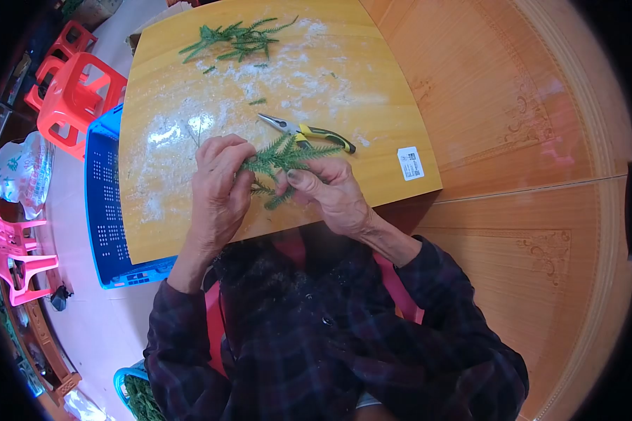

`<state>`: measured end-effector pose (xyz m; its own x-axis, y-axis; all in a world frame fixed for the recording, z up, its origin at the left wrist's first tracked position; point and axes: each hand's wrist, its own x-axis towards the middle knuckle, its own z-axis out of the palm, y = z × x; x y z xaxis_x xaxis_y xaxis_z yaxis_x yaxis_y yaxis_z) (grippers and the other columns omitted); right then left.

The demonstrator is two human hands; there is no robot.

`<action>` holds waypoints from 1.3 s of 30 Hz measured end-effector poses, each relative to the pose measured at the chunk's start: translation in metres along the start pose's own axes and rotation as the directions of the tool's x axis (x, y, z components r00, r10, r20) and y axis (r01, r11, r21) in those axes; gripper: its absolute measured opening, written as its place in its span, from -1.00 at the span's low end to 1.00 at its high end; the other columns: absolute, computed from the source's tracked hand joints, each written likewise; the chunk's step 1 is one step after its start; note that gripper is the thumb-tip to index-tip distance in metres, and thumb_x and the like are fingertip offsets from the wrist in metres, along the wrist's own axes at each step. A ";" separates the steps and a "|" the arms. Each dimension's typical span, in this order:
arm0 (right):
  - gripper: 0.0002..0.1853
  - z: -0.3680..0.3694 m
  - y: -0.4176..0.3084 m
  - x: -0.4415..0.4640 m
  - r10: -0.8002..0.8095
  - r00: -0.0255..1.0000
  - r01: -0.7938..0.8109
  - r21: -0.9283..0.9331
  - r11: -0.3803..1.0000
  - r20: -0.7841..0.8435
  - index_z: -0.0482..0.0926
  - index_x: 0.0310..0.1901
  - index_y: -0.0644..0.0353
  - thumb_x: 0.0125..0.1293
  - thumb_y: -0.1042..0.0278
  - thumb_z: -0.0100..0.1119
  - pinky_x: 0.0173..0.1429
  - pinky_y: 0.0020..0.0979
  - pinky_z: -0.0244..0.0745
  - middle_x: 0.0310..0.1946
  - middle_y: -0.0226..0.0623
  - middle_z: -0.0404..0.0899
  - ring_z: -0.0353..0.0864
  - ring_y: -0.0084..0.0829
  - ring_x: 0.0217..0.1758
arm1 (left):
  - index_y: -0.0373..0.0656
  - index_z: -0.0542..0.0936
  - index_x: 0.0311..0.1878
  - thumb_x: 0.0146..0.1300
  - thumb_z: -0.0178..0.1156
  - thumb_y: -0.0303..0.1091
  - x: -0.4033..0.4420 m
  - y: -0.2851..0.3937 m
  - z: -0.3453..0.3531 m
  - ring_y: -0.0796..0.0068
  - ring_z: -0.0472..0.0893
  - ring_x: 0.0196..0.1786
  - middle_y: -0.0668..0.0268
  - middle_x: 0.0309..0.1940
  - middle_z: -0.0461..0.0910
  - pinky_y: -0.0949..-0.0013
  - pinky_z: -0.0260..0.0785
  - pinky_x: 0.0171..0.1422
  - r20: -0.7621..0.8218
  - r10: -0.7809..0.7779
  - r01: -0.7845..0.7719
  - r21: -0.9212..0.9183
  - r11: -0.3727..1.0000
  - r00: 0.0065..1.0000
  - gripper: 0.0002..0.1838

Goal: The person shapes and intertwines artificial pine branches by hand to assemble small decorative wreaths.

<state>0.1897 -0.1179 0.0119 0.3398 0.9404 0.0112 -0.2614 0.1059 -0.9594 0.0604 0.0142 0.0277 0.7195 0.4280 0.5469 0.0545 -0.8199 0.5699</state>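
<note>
Between my two hands, above the near part of the yellow tabletop, is a green artificial pine sprig (284,156) with several needled branches. My left hand (221,186) pinches its left end, fingers curled and closed. My right hand (333,193) grips the lower right part, its thumb lying across the front. A thin wire-like strand (196,132) shows just above my left fingers. Just beyond my hands lie needle-nose pliers (309,132) with yellow and black handles, their jaws pointing to the far left. More green sprigs (239,38) lie in a pile at the far side.
White powder and small green scraps are scattered over the tabletop (372,91). A white label (410,163) is near its right edge. A blue crate (105,203) is under the left side. Red stools (77,98) and a pink chair (17,252) stand left; wooden panels (498,133) rise at right.
</note>
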 end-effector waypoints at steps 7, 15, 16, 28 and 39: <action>-0.76 0.002 0.006 -0.001 -0.055 0.998 0.055 0.061 0.997 0.002 0.60 -0.36 0.24 0.32 0.25 0.07 -0.36 -0.61 0.23 -0.50 -0.52 0.52 0.30 -0.72 -0.47 | -0.28 0.49 -0.22 -0.12 0.04 -0.73 -0.002 -0.002 0.001 0.17 0.49 -0.05 0.15 -0.20 0.51 0.30 0.33 0.04 -0.003 0.000 0.000 -0.043 0.999 1.000 -0.68; -0.75 0.002 0.005 -0.003 -0.038 0.999 0.038 0.069 0.997 0.004 0.61 -0.36 0.24 0.31 0.23 0.09 -0.35 -0.61 0.26 -0.49 -0.49 0.55 0.33 -0.71 -0.47 | -0.25 0.49 -0.23 -0.16 0.08 -0.70 -0.002 -0.001 0.004 0.10 0.49 -0.11 0.14 -0.28 0.50 0.23 0.30 0.04 -0.051 0.024 -0.028 -0.072 0.997 0.998 -0.67; -0.75 0.001 0.004 -0.003 -0.039 0.999 0.039 0.057 0.998 0.010 0.61 -0.36 0.24 0.31 0.23 0.10 -0.35 -0.61 0.26 -0.49 -0.49 0.55 0.32 -0.71 -0.47 | -0.25 0.49 -0.23 -0.16 0.08 -0.70 -0.001 -0.001 0.004 0.10 0.49 -0.11 0.14 -0.28 0.50 0.23 0.30 0.05 -0.056 0.037 -0.041 -0.074 0.996 0.998 -0.67; -0.80 -0.008 -0.003 0.000 -0.138 0.990 0.135 0.090 0.987 0.023 0.61 -0.20 0.29 0.32 0.33 0.08 -0.40 -0.64 0.20 -0.44 -0.45 0.55 0.26 -0.70 -0.49 | -0.25 0.54 -0.22 0.15 0.14 -0.55 -0.002 0.010 -0.002 0.65 0.47 -0.22 0.38 -0.25 0.55 0.57 0.28 -0.21 0.192 -0.337 0.371 -0.686 0.626 0.922 -0.88; -0.80 -0.006 -0.010 -0.003 -0.097 0.994 0.100 -0.060 0.993 0.059 0.58 -0.18 0.30 0.30 0.34 0.11 -0.34 -0.62 0.27 -0.40 -0.48 0.53 0.29 -0.74 -0.43 | -0.26 0.56 -0.18 0.18 0.16 -0.45 0.002 0.026 -0.012 0.74 0.46 -0.32 0.46 -0.39 0.54 0.62 0.29 -0.26 0.303 -0.461 0.537 -0.638 0.552 0.834 -0.84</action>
<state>0.1968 -0.1242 0.0199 0.3098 0.9431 0.1204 -0.1713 0.1799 -0.9686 0.0547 -0.0023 0.0508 0.7847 0.6199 0.0070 -0.0246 0.0199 0.9995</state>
